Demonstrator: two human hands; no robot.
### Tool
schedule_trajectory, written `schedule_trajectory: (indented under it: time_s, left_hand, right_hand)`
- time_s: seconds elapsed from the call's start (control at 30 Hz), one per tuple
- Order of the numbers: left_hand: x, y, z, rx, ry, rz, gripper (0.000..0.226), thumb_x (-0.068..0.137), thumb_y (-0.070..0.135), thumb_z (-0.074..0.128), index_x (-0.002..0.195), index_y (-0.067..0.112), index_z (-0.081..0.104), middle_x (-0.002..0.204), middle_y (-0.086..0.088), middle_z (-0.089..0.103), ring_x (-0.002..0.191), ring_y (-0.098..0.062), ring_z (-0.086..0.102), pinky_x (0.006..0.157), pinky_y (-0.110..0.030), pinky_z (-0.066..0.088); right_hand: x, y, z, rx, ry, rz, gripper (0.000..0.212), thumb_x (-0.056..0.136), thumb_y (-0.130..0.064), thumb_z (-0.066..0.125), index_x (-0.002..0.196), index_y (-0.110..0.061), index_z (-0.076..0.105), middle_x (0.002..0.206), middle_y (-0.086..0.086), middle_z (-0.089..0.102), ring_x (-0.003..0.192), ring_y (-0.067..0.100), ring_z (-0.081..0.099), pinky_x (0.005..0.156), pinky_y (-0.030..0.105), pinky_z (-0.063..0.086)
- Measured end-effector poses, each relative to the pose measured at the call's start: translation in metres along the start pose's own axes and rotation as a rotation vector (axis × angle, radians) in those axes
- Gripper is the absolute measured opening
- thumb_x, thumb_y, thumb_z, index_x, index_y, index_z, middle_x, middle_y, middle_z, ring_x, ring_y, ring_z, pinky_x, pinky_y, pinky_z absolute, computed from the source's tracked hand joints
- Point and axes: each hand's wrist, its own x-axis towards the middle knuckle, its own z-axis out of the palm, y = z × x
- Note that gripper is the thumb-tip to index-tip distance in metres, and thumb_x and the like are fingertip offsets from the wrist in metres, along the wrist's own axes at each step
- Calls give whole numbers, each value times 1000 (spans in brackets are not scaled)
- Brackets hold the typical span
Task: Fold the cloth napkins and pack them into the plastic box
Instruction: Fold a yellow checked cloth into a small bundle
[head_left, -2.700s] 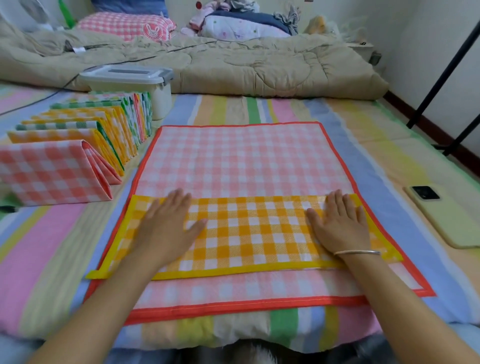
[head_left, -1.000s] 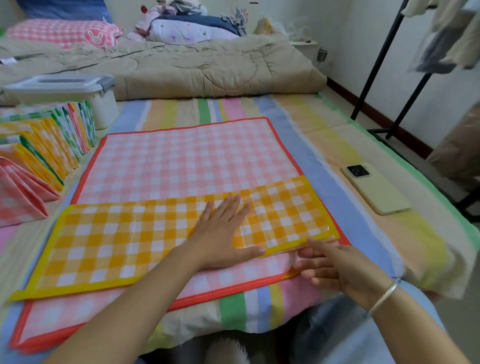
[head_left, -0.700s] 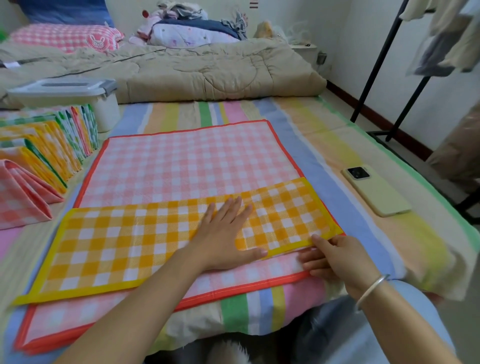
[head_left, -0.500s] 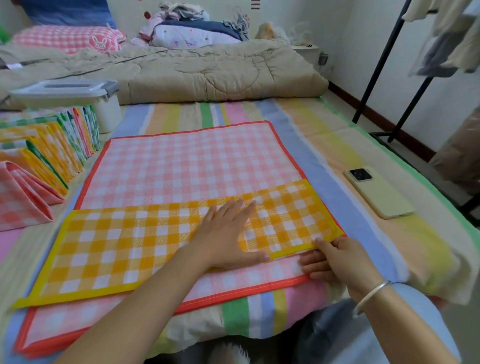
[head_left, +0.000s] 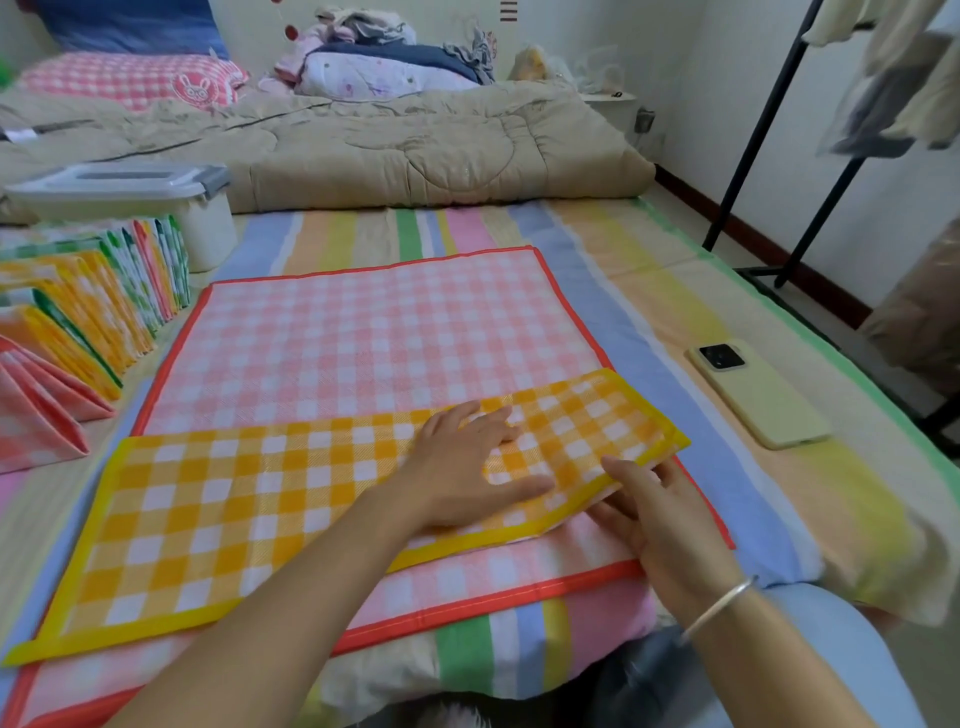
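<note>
The folded yellow checked napkin (head_left: 249, 499) lies across the near part of a spread pink checked napkin (head_left: 363, 338). The left hand (head_left: 467, 467) presses flat on its right half, fingers straight. The right hand (head_left: 660, 514) pinches its slightly raised near-right edge, thumb above and fingers beneath. The lidded plastic box (head_left: 208, 228) sits far left, behind a row of folded napkins (head_left: 104, 306)

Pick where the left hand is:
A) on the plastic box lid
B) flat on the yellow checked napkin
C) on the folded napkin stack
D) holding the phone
B: the left hand lies flat, palm down, on the yellow checked napkin, while the right hand pinches that napkin's right edge.
</note>
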Motion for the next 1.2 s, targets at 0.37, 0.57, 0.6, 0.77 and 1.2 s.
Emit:
schedule_trajectory:
  time_s: [0.37, 0.57, 0.6, 0.77, 1.2]
  left_hand:
    - [13, 7, 0, 40, 42, -46, 87, 71, 77, 66, 142, 34, 38, 157, 13, 29, 148, -18, 13, 118, -43, 13]
    - [15, 4, 1, 9, 69, -20, 96, 58, 85, 56, 139, 36, 40, 142, 13, 47, 141, -19, 25, 114, -39, 19]
    - [15, 0, 2, -88, 74, -5, 92, 58, 82, 50, 138, 36, 44, 139, 12, 52, 140, -19, 31, 115, -40, 23]
    - [5, -21, -19, -1116, 314, -187, 28, 92, 19, 59, 120, 18, 61, 114, -6, 71, 101, -17, 68, 85, -30, 57]
    - [-56, -59, -6, -176, 541, 29, 45, 96, 48, 44, 139, 36, 47, 151, 20, 37, 121, -5, 53, 87, -30, 55]
  right_hand:
    - [9, 18, 24, 5, -46, -212, 20, 61, -1, 50, 80, -4, 57, 68, 3, 61, 65, 14, 60, 61, 29, 48]
    - [4, 25, 31, -492, -162, -462, 44, 84, 6, 49, 121, -10, 66, 112, -11, 70, 105, 0, 63, 88, 19, 49]
    - [4, 27, 33, -579, -187, -510, 50, 86, 9, 47, 128, -13, 62, 121, -8, 67, 113, 1, 59, 94, 20, 47]
    - [1, 39, 50, -922, -370, -714, 64, 82, -22, 31, 146, -18, 37, 154, 6, 32, 146, 15, 24, 118, 25, 20]
    - [10, 66, 62, -1661, -330, -865, 57, 75, -14, 33, 120, -7, 68, 123, 21, 64, 114, 39, 62, 86, 53, 53]
